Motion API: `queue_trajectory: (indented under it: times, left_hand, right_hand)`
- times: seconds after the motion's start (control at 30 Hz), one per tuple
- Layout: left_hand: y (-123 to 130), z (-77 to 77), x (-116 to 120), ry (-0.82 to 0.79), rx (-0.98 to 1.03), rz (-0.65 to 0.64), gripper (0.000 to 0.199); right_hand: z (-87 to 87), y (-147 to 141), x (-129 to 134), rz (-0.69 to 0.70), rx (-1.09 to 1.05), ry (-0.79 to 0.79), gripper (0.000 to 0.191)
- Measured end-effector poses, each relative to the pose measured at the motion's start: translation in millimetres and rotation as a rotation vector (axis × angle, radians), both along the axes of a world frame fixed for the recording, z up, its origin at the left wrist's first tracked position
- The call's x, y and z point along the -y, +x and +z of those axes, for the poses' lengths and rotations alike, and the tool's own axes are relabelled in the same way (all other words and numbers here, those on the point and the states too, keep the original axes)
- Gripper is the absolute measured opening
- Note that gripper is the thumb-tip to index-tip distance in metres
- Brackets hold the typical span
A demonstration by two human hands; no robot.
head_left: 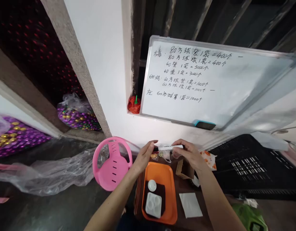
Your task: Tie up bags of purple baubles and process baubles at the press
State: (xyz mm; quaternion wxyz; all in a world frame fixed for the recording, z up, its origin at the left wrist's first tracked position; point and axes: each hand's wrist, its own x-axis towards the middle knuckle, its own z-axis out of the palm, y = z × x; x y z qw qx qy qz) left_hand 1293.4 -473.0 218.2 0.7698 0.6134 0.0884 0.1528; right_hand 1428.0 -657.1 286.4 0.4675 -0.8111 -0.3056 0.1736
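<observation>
Between my two hands lies a white marker pen [166, 148] with dark ends, held level above the back of a small table. My left hand [145, 156] is closed on its left, dark end. The fingers of my right hand [189, 153] close round the other end. Behind the hands stands a whiteboard [181, 110] with several lines of black handwriting. A blue and black eraser [205, 124] rests on its lower edge. Below the hands is an orange tray [171, 192] with a round white piece [152, 185] and a white moulded container [153, 204] in it.
A pink plastic chair [109, 168] stands left of the table. On the right are a small cardboard box [183, 170], a white paper square [190, 205] and a black crate [249, 163]. Bags of shiny purple and gold balls [20, 136] lie at the left. A red bag [134, 105] sits by the whiteboard.
</observation>
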Motion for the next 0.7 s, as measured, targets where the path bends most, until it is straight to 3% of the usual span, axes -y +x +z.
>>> queue_trajectory:
  times: [0.13, 0.3, 0.43, 0.6, 0.7]
  left_hand:
    - [-8, 6.7, -5, 0.056, 0.063, -0.121, 0.054]
    - [-15, -10.8, 8, -0.127, 0.088, -0.245, 0.047]
    - [-20, -27.7, 21, -0.19, 0.042, -0.315, 0.046]
    - [-25, -39.0, 40, -0.08, -0.024, -0.271, 0.052]
    - [-27, -33.4, 54, -0.034, -0.051, -0.224, 0.058]
  right_hand:
    - [-6.5, -36, 2, -0.135, -0.158, 0.18, 0.045]
    - [-21.0, -56, 3, -0.297, -0.285, 0.418, 0.045]
    - [-42.1, -74, -7, -0.33, -0.37, 0.523, 0.046]
    - [-62.5, -88, -19, -0.339, -0.398, 0.545, 0.048]
    - [-57.3, -82, -14, -0.359, -0.362, 0.57, 0.045]
